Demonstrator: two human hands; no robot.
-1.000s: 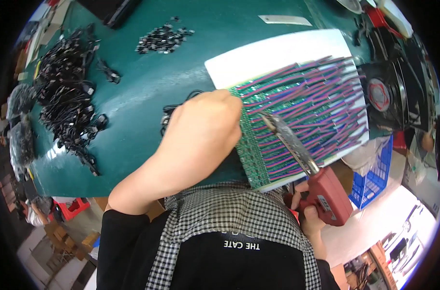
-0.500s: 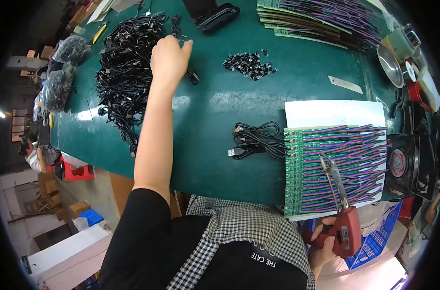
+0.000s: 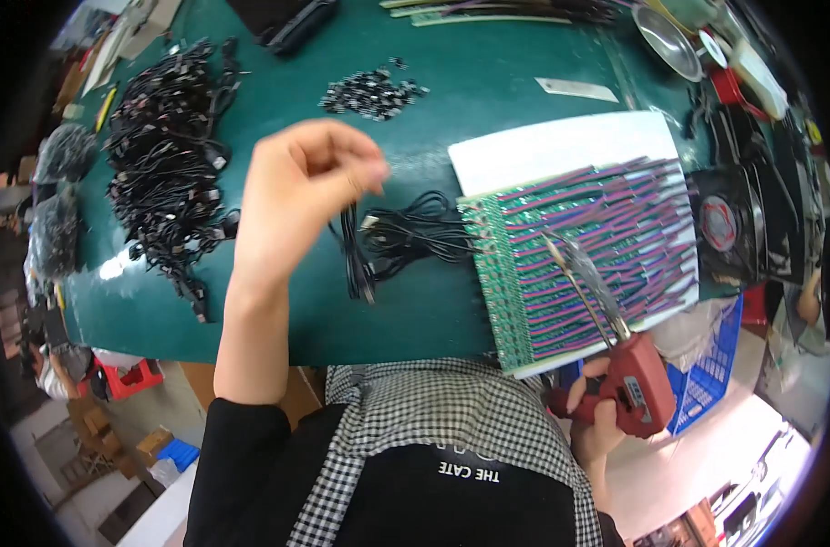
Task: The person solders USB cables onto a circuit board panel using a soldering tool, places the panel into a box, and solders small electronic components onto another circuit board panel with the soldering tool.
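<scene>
My left hand is raised over the middle of the table with thumb and fingers pinched. From it hangs a bundled black USB cable, partly hidden by the hand. Just right of that, several coiled black cables reach to the edge of a green circuit board panel. Rows of thin coloured wires lie across the panel, which rests on a white sheet. Low on the right, my right hand grips a red soldering gun, its tip pointing up over the panel.
A large heap of black cables covers the table's left side. Small black connectors are piled farther back, with a metal ruler to their right. A black fan stands right of the panel. Plastic-wrapped bundles line the left edge.
My left hand has come from the cable heap toward me and rightward, bringing a bundled cable. My right hand still holds the soldering gun over the panel. The whole view has shifted.
</scene>
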